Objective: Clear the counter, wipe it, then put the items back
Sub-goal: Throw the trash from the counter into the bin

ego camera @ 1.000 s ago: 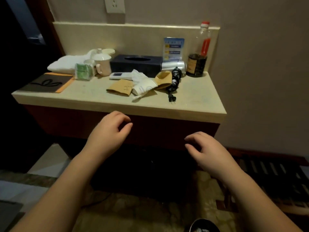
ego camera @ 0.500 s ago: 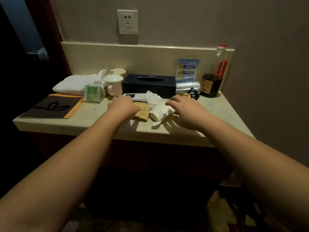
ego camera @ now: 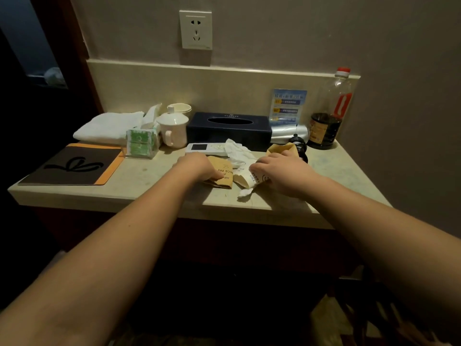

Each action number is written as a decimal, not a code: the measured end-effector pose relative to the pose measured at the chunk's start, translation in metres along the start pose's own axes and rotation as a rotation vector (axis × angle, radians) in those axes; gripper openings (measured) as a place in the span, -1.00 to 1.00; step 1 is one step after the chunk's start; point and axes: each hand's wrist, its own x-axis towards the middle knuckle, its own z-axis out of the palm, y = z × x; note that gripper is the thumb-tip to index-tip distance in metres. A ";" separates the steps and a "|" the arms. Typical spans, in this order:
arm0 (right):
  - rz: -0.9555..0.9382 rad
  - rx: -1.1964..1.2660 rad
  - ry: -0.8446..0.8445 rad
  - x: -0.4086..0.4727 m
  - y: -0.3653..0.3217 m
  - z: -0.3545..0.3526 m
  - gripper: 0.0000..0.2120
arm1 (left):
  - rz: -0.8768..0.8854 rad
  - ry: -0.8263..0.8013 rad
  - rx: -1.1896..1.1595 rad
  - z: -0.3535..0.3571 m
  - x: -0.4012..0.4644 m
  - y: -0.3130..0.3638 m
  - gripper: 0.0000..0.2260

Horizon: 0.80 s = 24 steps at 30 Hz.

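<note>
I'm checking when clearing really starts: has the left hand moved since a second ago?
Yes. The left hand went from in front of the counter edge to over it, now on the brown paper sleeve near the tissue box.

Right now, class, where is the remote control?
In the head view, the remote control lies mid-counter, just before the tissue box, right of the lidded mug.

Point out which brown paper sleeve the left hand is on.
The flat printed sleeve under the left hand; the other, open sleeve lies behind the right hand.
</note>
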 end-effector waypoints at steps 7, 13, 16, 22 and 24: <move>0.039 -0.006 0.120 0.003 0.003 0.001 -0.59 | 0.027 0.034 -0.213 -0.011 -0.006 0.000 -0.54; 0.057 0.031 0.177 0.008 0.003 0.003 -0.62 | 0.048 0.050 -0.537 -0.015 -0.006 -0.006 -0.66; 0.107 0.098 0.248 0.009 0.008 -0.008 -0.63 | 0.083 0.098 -0.697 -0.017 -0.004 -0.015 -0.63; 0.349 0.980 0.332 0.014 0.003 -0.041 -0.74 | 0.173 0.054 -1.166 -0.011 -0.010 -0.022 -0.68; 0.341 1.150 0.265 0.019 -0.005 -0.043 -0.71 | 0.179 0.021 -1.254 -0.006 -0.016 -0.019 -0.72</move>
